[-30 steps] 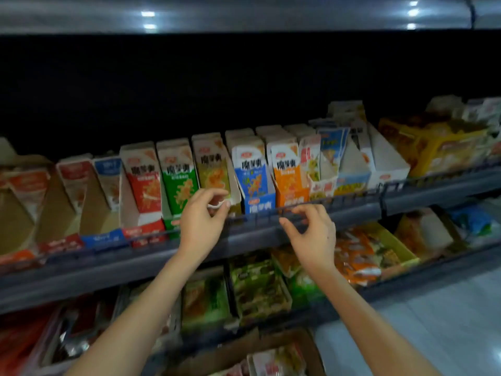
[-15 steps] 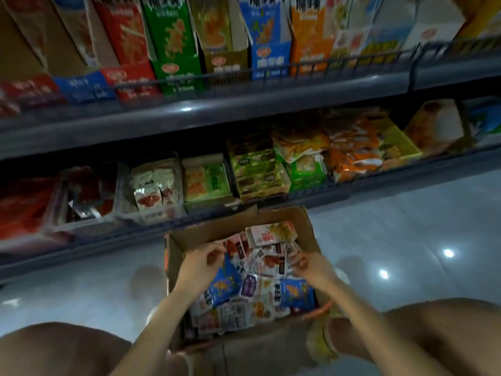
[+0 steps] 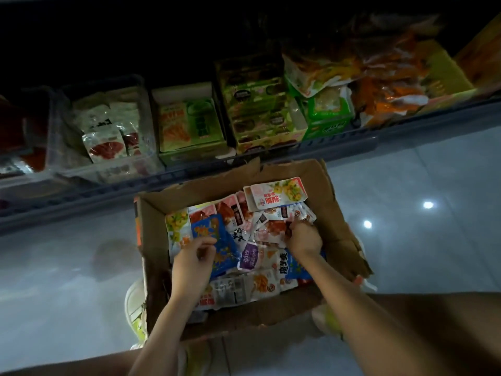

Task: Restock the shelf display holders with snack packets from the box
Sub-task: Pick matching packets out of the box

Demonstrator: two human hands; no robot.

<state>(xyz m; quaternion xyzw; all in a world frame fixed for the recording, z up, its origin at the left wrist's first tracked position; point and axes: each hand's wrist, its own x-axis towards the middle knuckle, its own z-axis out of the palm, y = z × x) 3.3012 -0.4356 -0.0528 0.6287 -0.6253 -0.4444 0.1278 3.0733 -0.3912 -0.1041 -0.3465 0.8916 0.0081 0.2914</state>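
Note:
An open cardboard box stands on the floor below the shelf, full of several loose snack packets in mixed colours. My left hand is in the box's left side; its thumb and curled fingers pinch a blue packet. My right hand digs into the right side of the pile, fingers curled down round red-and-white packets. A pale packet with yellow print leans on the box's far wall. Display holders on the lowest shelf sit just beyond the box.
The shelf rail runs across above the box. Behind it stand a clear bin of white-and-red packs, green cartons and orange bags. Glossy grey floor tiles surround the box. My knees frame the bottom corners.
My view dropped from the upper shelf to the box on the floor. Both hands left the shelf rail and went down into the packets; the right hand now digs deeper.

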